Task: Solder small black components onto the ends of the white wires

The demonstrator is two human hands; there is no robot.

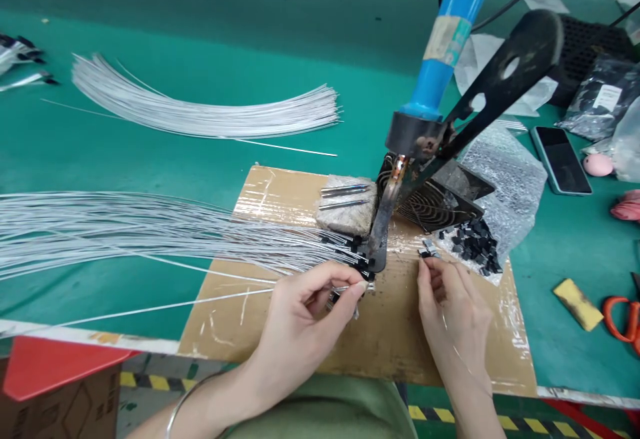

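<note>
My left hand (311, 322) pinches a thin white wire (200, 301) near its end, just below the soldering iron's bent tip. Many similar wires with black ends (235, 242) lie side by side to the left of that hand. A blue-handled soldering iron (433, 72) hangs tip-down in a black metal bracket (505, 69). My right hand (457, 316) rests on the cardboard, its thumb and fingertips closed at some small black and silvery pieces (429, 249). Whether it grips one of them is hard to make out. Beside it lies a pile of small black pieces (475, 244).
A second bundle of white wires (210, 116) lies on the green table. Behind the iron's tip are a greyish block (347, 209) with metal tips on it and a black fan (430, 202). At right sit a phone (561, 160), a yellow sponge (579, 304) and orange-handled scissors (620, 319).
</note>
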